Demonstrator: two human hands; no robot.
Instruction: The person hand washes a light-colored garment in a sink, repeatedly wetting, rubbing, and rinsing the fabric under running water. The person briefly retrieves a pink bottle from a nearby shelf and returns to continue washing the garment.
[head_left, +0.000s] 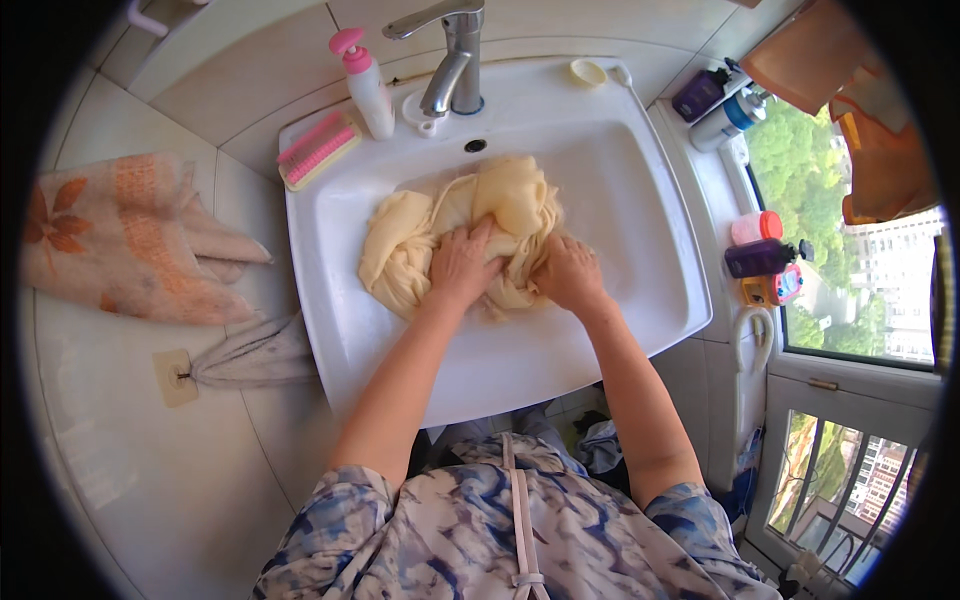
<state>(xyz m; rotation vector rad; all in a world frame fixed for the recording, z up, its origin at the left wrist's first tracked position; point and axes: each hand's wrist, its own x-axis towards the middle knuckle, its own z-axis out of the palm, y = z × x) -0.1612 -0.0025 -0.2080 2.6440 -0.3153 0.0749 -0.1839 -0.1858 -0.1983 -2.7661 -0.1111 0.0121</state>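
A bunched, wet-looking pale yellow cloth (401, 247) lies in the basin of a white washbasin (637, 225). My left hand (463, 262) presses on the middle of the cloth, its fingers spread and partly sunk into the folds. At the cloth's right side, my right hand (568, 274) has its fingers curled around a gathered part of it. Some fingertips of both hands are hidden in the fabric. Water seems to surround the cloth, though its depth cannot be made out.
Behind the basin stands a chrome faucet (459, 67). A pump bottle (369, 94) and a pink-bristled scrubbing brush (319, 150) sit on the left rim, a small yellowish dish (588, 73) on the back right. Several bottles, one purple (761, 258), line the windowsill. A towel (142, 240) hangs at left.
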